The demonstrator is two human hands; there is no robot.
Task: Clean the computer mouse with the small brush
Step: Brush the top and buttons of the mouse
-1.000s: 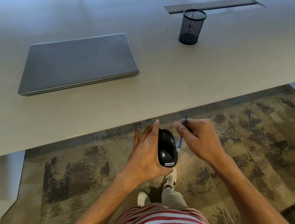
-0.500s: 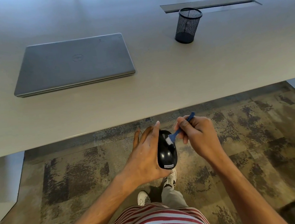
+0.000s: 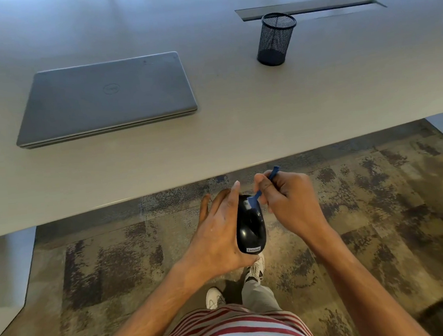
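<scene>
A glossy black computer mouse (image 3: 250, 228) with a small white label at its near end is held in front of my body, below the table's front edge. My left hand (image 3: 217, 234) grips it from the left side, fingers stretched along it. My right hand (image 3: 288, 199) pinches a small blue brush (image 3: 265, 184), handle pointing up and to the right. Its pale bristles rest on the far end of the mouse, near the wheel.
A closed grey laptop (image 3: 108, 97) lies on the pale table (image 3: 316, 102) at the left. A black mesh pen cup (image 3: 274, 39) stands at the back right, before a cable slot (image 3: 308, 6). Patterned carpet (image 3: 378, 221) and my white shoes (image 3: 256, 268) lie below.
One second ago the brush hung down beside the mouse's right side. My right hand has turned it so the bristles now sit on the mouse's far end. The left hand kept its grip.
</scene>
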